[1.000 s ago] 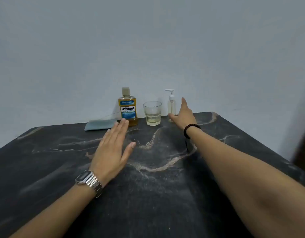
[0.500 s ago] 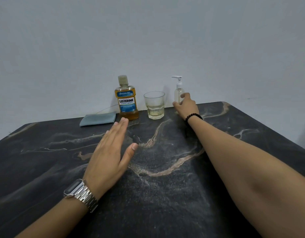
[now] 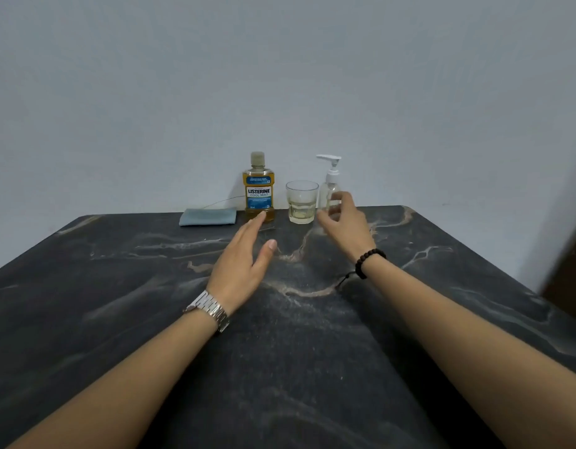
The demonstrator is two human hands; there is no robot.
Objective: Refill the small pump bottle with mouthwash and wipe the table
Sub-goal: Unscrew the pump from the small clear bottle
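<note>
My right hand (image 3: pixel 343 222) has reached the small pump bottle (image 3: pixel 329 186), where a second ago it was only stretching toward it with straight fingers; now they curl at its lower body. My left hand (image 3: pixel 244 262) has slid slightly forward.

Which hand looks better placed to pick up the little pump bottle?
The right hand, probably: its curled fingers are already at the pump bottle, though not clearly gripping. The left hand lies flat, nearer the mouthwash bottle.
</note>
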